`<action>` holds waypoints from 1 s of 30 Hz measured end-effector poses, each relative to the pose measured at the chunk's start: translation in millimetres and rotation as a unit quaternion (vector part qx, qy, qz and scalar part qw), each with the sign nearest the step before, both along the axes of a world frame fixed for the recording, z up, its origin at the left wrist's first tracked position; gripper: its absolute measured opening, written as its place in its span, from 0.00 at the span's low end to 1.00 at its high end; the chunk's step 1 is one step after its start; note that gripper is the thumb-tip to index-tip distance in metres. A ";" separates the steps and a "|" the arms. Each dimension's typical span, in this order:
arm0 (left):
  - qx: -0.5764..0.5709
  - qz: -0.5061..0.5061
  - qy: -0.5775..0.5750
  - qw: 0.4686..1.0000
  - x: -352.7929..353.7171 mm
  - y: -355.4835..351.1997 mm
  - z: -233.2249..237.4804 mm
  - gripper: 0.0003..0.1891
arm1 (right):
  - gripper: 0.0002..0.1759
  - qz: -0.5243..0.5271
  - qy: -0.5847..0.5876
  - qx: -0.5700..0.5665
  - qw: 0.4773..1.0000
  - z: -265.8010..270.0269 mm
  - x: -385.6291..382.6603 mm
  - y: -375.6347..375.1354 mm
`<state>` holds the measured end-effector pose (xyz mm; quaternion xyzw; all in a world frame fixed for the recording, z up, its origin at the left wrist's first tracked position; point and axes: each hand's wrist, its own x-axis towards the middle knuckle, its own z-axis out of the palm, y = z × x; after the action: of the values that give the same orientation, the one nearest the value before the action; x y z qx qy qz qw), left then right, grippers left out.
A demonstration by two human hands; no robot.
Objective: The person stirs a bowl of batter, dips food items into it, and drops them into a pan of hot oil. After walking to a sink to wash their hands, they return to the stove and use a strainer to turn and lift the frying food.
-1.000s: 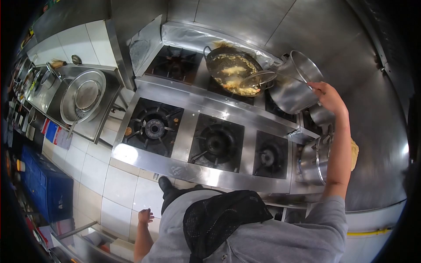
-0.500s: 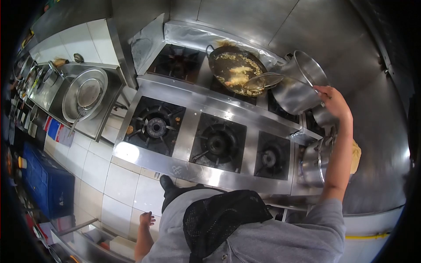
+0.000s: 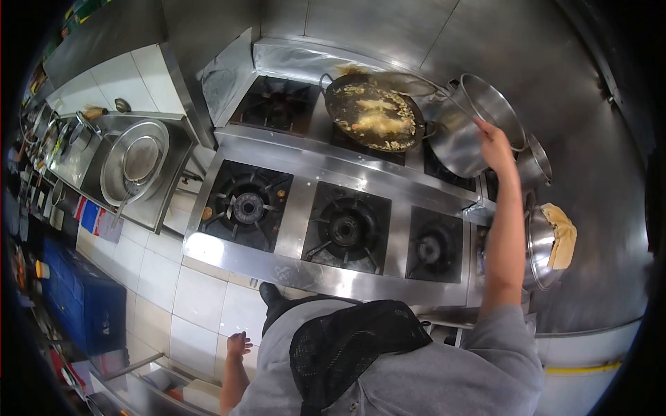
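My right hand (image 3: pixel 496 147) is closed around the long handle of a wire skimmer (image 3: pixel 409 84). The skimmer's round mesh head hangs over the far right rim of a dark wok (image 3: pixel 371 142). In the wok's oil lie golden, battered-looking pieces (image 3: pixel 380 125) among scattered frying crumbs. A tall steel pot (image 3: pixel 458 149) stands right of the wok, under the handle and my hand. My left hand (image 3: pixel 238 344) hangs low beside my body, holding nothing, its fingers loosely bent and apart.
Several gas burners (image 3: pixel 345 229) line the near side of the steel stove. A lidded pot (image 3: pixel 541 243) with a yellow cloth (image 3: pixel 560 236) stands at right. At left, a metal basin (image 3: pixel 114 163) holds a round strainer (image 3: pixel 141 159). A blue crate (image 3: pixel 87 298) sits on the floor.
My right hand has moved left, and the skimmer head has gone from the wok's right front edge to above its far rim. My left hand still hangs low.
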<state>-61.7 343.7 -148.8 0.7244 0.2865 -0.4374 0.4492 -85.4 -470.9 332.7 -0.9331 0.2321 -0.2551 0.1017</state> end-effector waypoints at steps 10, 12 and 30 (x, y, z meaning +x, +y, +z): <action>0.034 0.011 0.016 0.999 -21.4 24.0 19.3 0.19 | 0.07 -0.036 -0.207 0.641 0.738 -109.0 81.0 27.2; 0.049 0.006 0.015 0.999 -26.3 26.9 31.2 0.19 | 0.06 -0.047 -0.192 0.674 0.711 -123.1 90.9 19.4; 0.030 0.013 0.010 0.999 -21.5 32.3 25.3 0.21 | 0.07 -0.135 -0.228 0.778 0.569 -195.3 56.8 2.3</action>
<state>-83.2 376.0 -123.5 0.7297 0.3132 -0.4297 0.4299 -28.6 -468.6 137.4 -0.3626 0.4336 -0.1909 0.8025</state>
